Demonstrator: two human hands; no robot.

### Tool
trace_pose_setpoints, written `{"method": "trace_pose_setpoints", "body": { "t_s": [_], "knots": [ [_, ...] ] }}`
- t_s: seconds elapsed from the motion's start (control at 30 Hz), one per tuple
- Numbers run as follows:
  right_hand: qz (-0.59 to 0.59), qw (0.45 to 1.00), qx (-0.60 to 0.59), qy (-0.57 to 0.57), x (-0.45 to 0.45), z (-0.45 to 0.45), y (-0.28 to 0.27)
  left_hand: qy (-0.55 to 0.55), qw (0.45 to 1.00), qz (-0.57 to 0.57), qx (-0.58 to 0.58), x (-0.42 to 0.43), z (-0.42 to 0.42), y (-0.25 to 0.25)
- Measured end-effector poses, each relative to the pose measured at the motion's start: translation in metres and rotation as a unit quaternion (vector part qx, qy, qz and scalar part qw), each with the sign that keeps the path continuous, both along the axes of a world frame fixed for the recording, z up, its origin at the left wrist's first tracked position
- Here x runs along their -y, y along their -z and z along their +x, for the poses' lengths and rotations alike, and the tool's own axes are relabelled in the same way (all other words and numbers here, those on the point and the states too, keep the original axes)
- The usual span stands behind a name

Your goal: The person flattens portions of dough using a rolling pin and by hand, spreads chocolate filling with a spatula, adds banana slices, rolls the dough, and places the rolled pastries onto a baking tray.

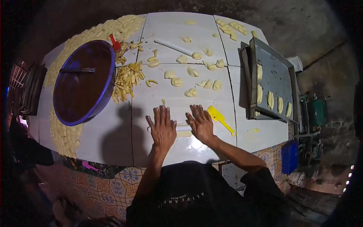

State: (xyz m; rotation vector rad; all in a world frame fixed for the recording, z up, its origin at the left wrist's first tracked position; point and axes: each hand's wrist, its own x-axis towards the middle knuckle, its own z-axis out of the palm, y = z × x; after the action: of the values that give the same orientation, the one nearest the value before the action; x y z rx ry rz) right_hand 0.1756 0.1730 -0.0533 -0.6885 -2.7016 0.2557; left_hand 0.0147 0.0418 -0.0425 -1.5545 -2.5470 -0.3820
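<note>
My left hand (163,129) lies flat with its fingers stretched forward, palm on the left end of a white rolling pin (183,128). On the pin's right end rests my right hand (201,124), also flat, fingers spread. Beneath the pin, a flattened piece of dough (184,134) shows between my hands. A yellow plastic scraper (221,120) with a long handle lies just right of my right hand. Beyond my fingers, several dough pieces (176,82) are scattered over the white tiled table (159,104).
At left stands a purple basin (112,81) of brown filling with a dark-bladed tool. Beside it are yellow strips (128,79) and a red scraper (115,43). A second white pin (172,47) lies farther back. Metal trays (278,72) with shaped dough are at right.
</note>
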Motion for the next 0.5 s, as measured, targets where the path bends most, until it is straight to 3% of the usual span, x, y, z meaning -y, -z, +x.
{"method": "trace_pose_setpoints", "body": {
  "t_s": [0.27, 0.33, 0.37, 0.4, 0.47, 0.5],
  "knots": [
    [0.055, 0.996, 0.028, 0.059, -0.053, -0.03, -0.004, -0.049, 0.998, 0.024, 0.018, -0.095, -0.066, 0.005],
    [-0.058, 0.994, -0.051, 0.077, -0.056, -0.029, -0.019, -0.116, 0.98, 0.162, 0.017, -0.098, -0.078, 0.001],
    [-0.114, 0.986, -0.089, 0.084, -0.056, -0.026, -0.028, -0.091, 0.974, 0.206, 0.022, -0.085, -0.08, -0.008],
    [-0.084, 0.99, -0.085, 0.079, -0.044, -0.021, -0.047, -0.07, 0.966, 0.248, 0.028, -0.065, -0.075, -0.029],
    [-0.074, 0.996, -0.046, -0.038, -0.039, -0.007, -0.023, 0.038, 0.967, 0.216, 0.127, -0.038, -0.068, -0.027],
    [-0.068, 0.994, -0.082, -0.025, -0.034, -0.007, -0.022, 0.053, 0.976, 0.134, 0.162, -0.024, -0.06, -0.023]
  ]
}}
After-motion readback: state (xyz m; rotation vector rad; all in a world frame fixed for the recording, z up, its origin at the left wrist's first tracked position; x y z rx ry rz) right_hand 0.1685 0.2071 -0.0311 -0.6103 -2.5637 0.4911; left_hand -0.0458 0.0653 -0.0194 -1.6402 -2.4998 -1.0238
